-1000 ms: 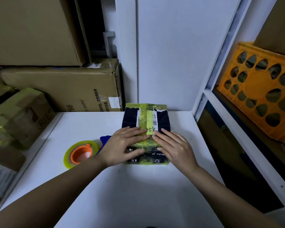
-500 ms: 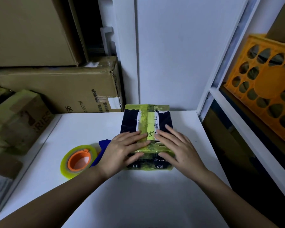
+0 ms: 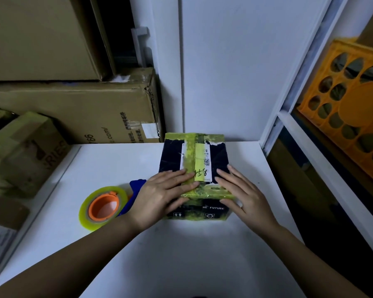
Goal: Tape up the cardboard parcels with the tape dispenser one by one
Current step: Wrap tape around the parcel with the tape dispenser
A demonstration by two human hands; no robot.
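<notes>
Single head-worn view, wide-angle, pitched forward and down.

Looks from just above and behind the person's forearms onto the white table [image 3: 121,250]; left hand [image 3: 159,196] and right hand [image 3: 243,196] sit mid-frame, close to the lens. Faces a white wall panel [image 3: 228,67] straight ahead. Edges bow with the lens: stacked cardboard boxes [image 3: 73,112] at left, orange crate [image 3: 351,108] on a shelf at right. No second view to overlap.
</notes>
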